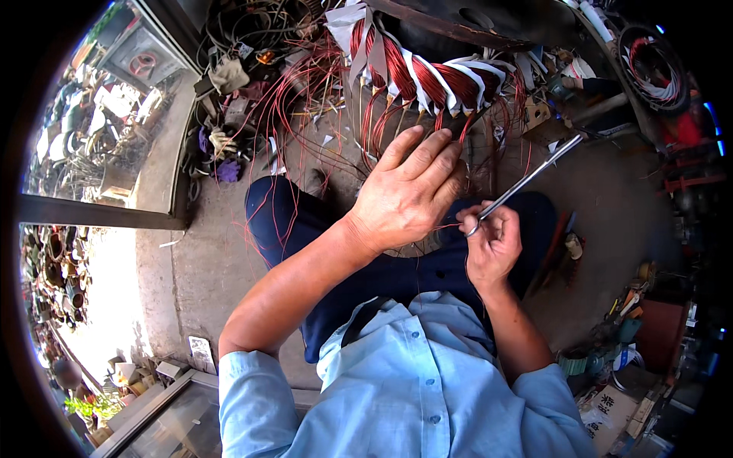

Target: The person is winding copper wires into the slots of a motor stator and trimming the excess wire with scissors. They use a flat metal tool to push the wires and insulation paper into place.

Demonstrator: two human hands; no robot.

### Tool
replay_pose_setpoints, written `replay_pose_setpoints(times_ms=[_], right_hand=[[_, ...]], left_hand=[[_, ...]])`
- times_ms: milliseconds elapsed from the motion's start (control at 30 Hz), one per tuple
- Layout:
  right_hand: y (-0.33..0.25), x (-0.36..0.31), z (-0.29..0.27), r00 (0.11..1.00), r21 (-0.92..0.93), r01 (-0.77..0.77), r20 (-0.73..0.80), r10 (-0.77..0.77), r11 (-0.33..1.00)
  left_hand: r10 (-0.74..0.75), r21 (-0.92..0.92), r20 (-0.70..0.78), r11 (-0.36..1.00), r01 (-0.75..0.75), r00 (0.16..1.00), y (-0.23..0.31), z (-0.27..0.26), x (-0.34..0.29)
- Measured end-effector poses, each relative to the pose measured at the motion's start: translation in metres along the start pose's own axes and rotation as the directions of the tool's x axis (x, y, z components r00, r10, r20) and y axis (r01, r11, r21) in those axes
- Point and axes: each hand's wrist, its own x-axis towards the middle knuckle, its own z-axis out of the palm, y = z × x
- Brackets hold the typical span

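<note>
My left hand is stretched out palm down at the near edge of a wound coil assembly, its fingertips by the hanging wire ends; its thumb is hidden. The assembly has bundles of red enamelled copper wire wrapped in white strips. Lower and to the right, my right hand is closed around a long slim metal tool that points up to the right. Thin reddish wire runs between the two hands, at the right fingertips. What lies under my left palm cannot be seen.
Loose red wires trail over the floor at the far left. Gloves and rags lie beside the door frame. A ring-shaped wound part stands far right. Tools and boxes crowd the lower right. My knees flank the work.
</note>
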Motion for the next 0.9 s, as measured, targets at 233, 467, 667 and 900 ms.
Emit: replay_pose_setpoints(times_ms=[233, 467, 667, 900], right_hand=[[-0.028, -0.005, 0.065, 0.955, 0.131, 0.224, 0.169, -0.245, 0.966], [-0.016, 0.013, 0.089, 0.965, 0.191, 0.223, 0.096, -0.245, 0.956], [0.018, 0.037, 0.026, 0.945, -0.339, 0.308, 0.001, -0.327, 0.889], [0.030, 0.042, 0.008, 0.940, -0.353, 0.340, 0.136, -0.312, 0.871]], left_hand=[[0.115, 0.209, 0.171, 0.966, -0.150, 0.979, -0.041, -0.017, -0.014], [0.152, 0.174, 0.170, 0.968, -0.181, 0.974, -0.058, -0.019, -0.020], [0.157, 0.220, 0.196, 0.955, -0.199, 0.968, -0.057, -0.023, -0.020], [0.178, 0.144, 0.144, 0.969, -0.199, 0.973, -0.045, -0.014, -0.018]])
